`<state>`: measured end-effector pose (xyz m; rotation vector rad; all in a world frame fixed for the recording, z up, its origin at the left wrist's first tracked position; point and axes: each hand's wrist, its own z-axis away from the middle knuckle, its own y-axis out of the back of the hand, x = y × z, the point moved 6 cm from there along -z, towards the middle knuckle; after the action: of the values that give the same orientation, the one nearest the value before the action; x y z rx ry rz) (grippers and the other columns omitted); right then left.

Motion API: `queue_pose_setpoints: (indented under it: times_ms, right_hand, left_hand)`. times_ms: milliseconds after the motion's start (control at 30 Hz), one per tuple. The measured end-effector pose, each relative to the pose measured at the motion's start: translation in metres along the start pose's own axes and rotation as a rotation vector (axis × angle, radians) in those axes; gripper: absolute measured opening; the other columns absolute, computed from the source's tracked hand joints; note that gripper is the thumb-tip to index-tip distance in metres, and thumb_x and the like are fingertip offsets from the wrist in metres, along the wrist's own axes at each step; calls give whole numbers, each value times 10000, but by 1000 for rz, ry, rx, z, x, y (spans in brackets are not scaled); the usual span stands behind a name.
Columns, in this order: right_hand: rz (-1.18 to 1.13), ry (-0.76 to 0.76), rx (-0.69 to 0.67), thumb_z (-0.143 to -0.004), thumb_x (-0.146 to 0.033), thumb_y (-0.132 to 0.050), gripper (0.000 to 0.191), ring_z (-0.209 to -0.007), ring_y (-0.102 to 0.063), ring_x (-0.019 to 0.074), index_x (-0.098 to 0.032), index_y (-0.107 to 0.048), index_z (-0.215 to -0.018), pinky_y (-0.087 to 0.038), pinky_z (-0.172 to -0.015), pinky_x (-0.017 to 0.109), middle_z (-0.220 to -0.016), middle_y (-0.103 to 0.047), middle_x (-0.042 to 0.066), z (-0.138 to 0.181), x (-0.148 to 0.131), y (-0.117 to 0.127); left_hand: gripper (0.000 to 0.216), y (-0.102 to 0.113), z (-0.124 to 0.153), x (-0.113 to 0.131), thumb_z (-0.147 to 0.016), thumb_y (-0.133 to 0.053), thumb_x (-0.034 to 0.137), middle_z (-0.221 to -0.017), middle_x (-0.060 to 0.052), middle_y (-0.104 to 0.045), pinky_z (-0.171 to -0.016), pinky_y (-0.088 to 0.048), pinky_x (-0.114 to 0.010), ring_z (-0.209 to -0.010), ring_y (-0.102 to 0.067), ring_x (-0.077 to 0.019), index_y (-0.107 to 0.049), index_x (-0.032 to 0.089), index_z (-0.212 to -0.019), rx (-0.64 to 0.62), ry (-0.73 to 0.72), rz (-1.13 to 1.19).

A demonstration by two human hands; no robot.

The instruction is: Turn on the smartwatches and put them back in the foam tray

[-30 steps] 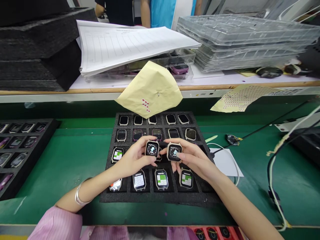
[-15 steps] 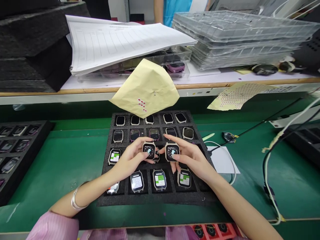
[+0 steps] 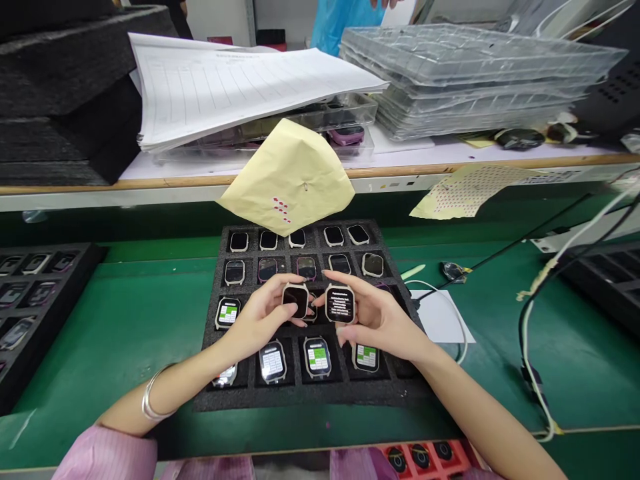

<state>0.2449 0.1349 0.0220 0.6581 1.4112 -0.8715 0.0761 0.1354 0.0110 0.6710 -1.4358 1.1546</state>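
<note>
My left hand grips a smartwatch without a strap, its screen dark and the thumb on the lower left of the glass. Another strapless smartwatch is in my right hand, showing white text lines on black; the thumb lies at its lower edge. Both are held over a black foam tray with rows of watch bodies in square pockets. In the front rows, one watch shows a green and white grid, and another a white grid. Watches in the back rows have dark screens.
A second foam tray of watches lies at left. Yellow paper hangs from the shelf edge over the tray's back. Cables run down at right. Papers and clear plastic trays are stacked on the shelf. A red tray sits below the front edge.
The left watch's screen has gone from a watch face to dark. The right watch's face has changed to text lines, and my right thumb has moved down off the screen's middle.
</note>
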Motion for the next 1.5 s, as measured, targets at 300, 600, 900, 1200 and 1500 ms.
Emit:
queue_pose_setpoints:
  times_ms: [300, 600, 900, 1200, 1500]
  right_hand:
    - [886, -73, -7, -781, -314, -740, 510, -991, -602, 262, -175, -595, -1250, -507, -880, 405, -1142, -573, 105, 65, -15, 42]
    - [1129, -64, -97, -891, -461, -620, 526, -1140, -524, 296, -213, -544, -1348, -417, -968, 431, -1250, -546, 127, 90, -26, 56]
    - [1060, -49, 425, -804, -216, -690, 383, -795, -597, 252, -121, -571, -1156, -452, -693, 342, -858, -625, 73, 41, -9, 74]
    - [409, 89, 185, -928, -367, -575, 198, -729, -629, 139, -177, -527, -959, -507, -545, 224, -1022, -672, 81, 17, -39, 32]
    - [-281, -29, -86, -924, -287, -615, 506, -669, -653, 129, -195, -432, -1387, -530, -471, 192, -1109, -670, 133, -22, -15, -9]
  left_hand:
    - [326, -2, 6, -1, -880, -577, 215, -1038, -83, -683, -756, -608, -317, -966, -663, -214, -524, 181, -1200, 9, 29, -48]
    - [350, -3, 8, -7, -891, -579, 262, -1093, -83, -678, -750, -606, -318, -956, -676, -214, -489, 195, -1223, -22, 61, -110]
    - [356, -4, 11, -8, -896, -570, 279, -1074, -80, -662, -732, -584, -313, -937, -658, -211, -476, 200, -1230, -33, 43, -153]
    - [450, -1, 6, -5, -808, -672, 212, -910, -6, -598, -709, -482, -263, -816, -574, -160, -491, 227, -1220, 9, -33, -335]
    - [288, 6, 3, 5, -813, -603, 157, -1009, -29, -602, -797, -435, -297, -879, -565, -189, -547, 201, -1092, 80, -127, -486]
